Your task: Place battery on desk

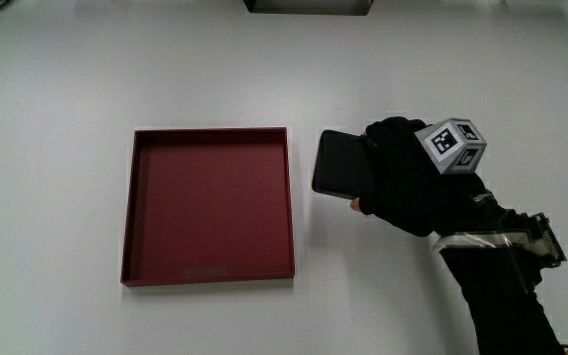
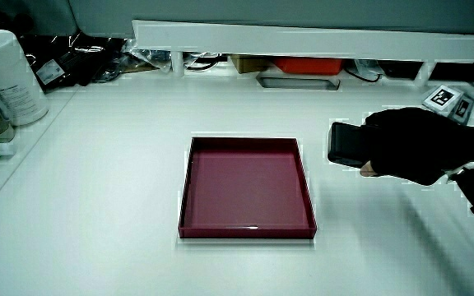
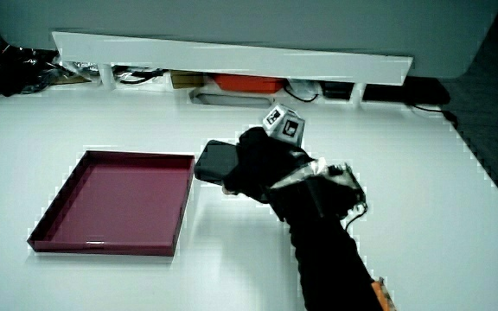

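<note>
A flat black battery pack [image 1: 339,165] is held in the hand [image 1: 402,177] just beside the dark red tray [image 1: 210,268], over the white table. The glove's fingers wrap the pack's end nearest the forearm; the patterned cube [image 1: 454,145] sits on the back of the hand. In both side views the battery [image 2: 346,143] [image 3: 216,161] sticks out from the hand [image 2: 414,146] [image 3: 258,166] toward the tray [image 2: 246,232] [image 3: 102,246]. Whether the pack touches the table I cannot tell. The tray holds nothing.
A low white partition [image 2: 303,39] runs along the table's edge farthest from the person, with a red box and a grey tray under it. A white canister [image 2: 6,76] and black clutter stand at the table's corner in a side view.
</note>
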`<state>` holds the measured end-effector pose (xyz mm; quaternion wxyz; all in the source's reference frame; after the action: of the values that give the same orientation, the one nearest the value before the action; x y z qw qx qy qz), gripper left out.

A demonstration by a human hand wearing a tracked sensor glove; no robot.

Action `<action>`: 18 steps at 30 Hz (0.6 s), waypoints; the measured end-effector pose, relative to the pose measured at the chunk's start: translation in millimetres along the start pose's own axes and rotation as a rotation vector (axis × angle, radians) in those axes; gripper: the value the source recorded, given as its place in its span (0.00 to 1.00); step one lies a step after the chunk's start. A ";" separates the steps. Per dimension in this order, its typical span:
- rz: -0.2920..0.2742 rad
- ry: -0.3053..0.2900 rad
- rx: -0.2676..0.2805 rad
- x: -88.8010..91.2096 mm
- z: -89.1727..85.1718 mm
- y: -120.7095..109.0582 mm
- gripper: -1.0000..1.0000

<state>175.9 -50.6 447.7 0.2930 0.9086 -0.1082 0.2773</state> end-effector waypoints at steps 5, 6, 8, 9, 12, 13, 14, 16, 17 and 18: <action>-0.071 -0.002 -0.007 28.7 -12.5 7.3 0.50; -0.075 0.007 -0.009 33.4 -15.8 9.0 0.50; -0.095 -0.004 -0.016 40.8 -22.9 12.3 0.50; -0.111 -0.001 -0.020 45.5 -26.9 14.6 0.50; -0.124 -0.006 -0.027 50.0 -34.8 18.7 0.50; -0.132 0.000 -0.041 53.5 -38.8 21.4 0.50; -0.133 -0.003 -0.045 53.7 -40.8 22.7 0.50; -0.140 -0.011 -0.052 54.9 -44.9 25.3 0.50; -0.149 -0.013 -0.063 56.6 -47.2 26.7 0.50; -0.156 -0.009 -0.066 58.5 -49.4 27.8 0.50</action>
<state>192.3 -45.7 527.4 0.3432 0.9053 -0.0475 0.2457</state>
